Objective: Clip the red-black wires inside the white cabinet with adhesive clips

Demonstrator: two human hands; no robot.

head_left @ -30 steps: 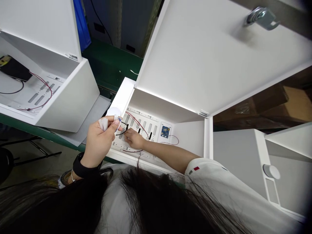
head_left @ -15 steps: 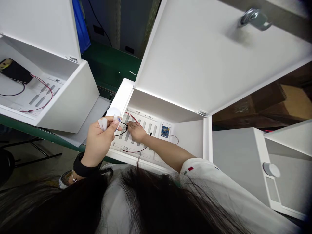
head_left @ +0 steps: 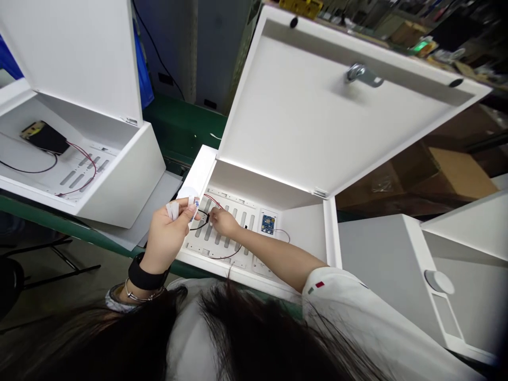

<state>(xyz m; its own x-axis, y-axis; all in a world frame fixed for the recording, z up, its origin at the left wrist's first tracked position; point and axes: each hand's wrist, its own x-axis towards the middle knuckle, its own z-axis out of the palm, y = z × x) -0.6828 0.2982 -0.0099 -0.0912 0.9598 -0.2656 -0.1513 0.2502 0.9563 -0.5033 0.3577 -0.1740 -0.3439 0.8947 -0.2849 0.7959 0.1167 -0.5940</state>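
Note:
My left hand (head_left: 169, 228) is closed above the near left corner of an open white metal box (head_left: 203, 168). Between its thumb and fingers are white strips (head_left: 173, 210), one with blue print at its end. Inside the box, my right hand (head_left: 224, 221) is low over the slotted floor plate (head_left: 222, 242), its fingers curled together. A black cable (head_left: 201, 226) with a dark end reaches its fingertips; what they pinch is hidden. Red wires (head_left: 212, 199) pass just beyond that hand. Right of it, a blue circuit board (head_left: 268, 224) is fixed inside the box.
The box's raised lid (head_left: 293, 111) carries a metal lock cam (head_left: 363, 75). On the left stands another open white box (head_left: 127, 177) holding a black device (head_left: 44, 137) with wires. A grey-white box (head_left: 377, 270) with a round white knob (head_left: 440, 281) is at right, cardboard (head_left: 464, 172) behind.
My right hand's fingers have gone from stretched over the plate to curled together near the black cable. My left hand still holds the strips. The view has tilted up, showing more of the lid.

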